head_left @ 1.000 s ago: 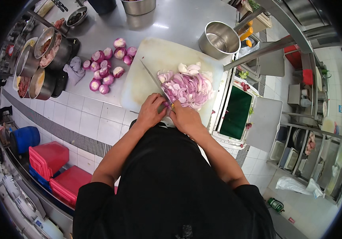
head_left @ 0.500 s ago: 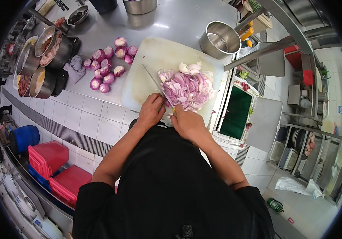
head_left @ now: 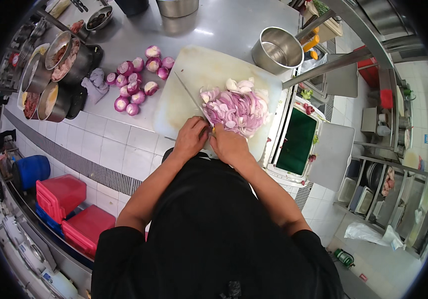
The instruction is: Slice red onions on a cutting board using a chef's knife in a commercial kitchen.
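On a white cutting board [head_left: 178,74], near its front edge, my two hands are close together. My right hand [head_left: 230,145] is closed round the handle of a kitchen knife [head_left: 189,92], whose long blade points away and to the left. Curled beside the blade is my left hand [head_left: 192,138]; its fingertips are bent down and hide whatever they press on. A heap of sliced purple onion [head_left: 239,110] lies on the board just right of the blade, with paler pieces [head_left: 244,84] at its far side. Several peeled whole onions [head_left: 132,87] rest on the steel table left of the board.
An empty steel pot [head_left: 277,51] stands beyond the board's right corner, near a slanting metal post [head_left: 333,70]. A green-lined bin [head_left: 296,142] is at the right. Pots of meat [head_left: 66,62], a grey cloth [head_left: 95,84] and red bins [head_left: 60,194] are at the left.
My right hand has moved slightly left, up against my left hand. The knife has shifted with it, its tip a little farther left and away. The onion heap looks much the same.
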Demonstrator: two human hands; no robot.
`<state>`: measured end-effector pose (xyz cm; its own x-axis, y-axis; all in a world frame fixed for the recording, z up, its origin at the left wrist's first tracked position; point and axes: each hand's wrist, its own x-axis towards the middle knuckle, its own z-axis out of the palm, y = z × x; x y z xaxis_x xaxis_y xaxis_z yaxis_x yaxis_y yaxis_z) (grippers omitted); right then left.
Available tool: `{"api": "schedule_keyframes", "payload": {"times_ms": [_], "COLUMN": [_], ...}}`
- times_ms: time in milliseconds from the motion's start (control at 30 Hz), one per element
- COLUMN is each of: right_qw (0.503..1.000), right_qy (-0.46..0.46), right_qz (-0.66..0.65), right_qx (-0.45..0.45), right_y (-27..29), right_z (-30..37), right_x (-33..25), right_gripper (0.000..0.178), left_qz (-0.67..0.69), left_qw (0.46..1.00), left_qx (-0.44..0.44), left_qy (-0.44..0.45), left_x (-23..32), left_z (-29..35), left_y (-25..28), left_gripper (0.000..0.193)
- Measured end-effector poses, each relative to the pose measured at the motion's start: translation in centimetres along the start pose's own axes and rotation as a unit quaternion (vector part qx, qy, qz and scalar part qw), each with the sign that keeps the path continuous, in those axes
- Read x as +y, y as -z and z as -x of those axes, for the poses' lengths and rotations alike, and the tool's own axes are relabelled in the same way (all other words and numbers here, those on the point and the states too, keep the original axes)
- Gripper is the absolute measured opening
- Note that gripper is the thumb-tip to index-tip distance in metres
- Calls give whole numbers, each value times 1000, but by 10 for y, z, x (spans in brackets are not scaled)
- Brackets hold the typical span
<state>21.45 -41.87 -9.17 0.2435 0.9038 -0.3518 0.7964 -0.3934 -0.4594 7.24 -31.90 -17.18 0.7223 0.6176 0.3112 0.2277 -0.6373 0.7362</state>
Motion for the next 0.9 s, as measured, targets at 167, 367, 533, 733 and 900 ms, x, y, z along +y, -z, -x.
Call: {"api": "schedule_keyframes", "payload": {"times_ms": [167,367,533,733,900], "right_qw": [999,998,986,973,970], "right_qy": [-33,-16,-56,-104,-111], "right_qz": [-21,-66,-157,-203,-211], "right_qx": [-14,-5,22,35,50], "right_y": [-13,21,55,71,73], "right_z": [3,-3,3,16,19], "right_x": [-1,14,39,57,73], "right_gripper": [35,36,39,37,38], "left_qz": [-10,-3,-119,-216,-218], "left_qw": [1000,1000,990,969,974], "left_qx": [-4,-24,-51,-111,-59], "left_qy": [2,14,-64,-35,-17], "left_x": [-1,0,29,29,26], "left_z": [5,16,7,-33,-66], "left_y": [-2,3,-9,-49,-62], "left_gripper": [27,41,80,96,97]}}
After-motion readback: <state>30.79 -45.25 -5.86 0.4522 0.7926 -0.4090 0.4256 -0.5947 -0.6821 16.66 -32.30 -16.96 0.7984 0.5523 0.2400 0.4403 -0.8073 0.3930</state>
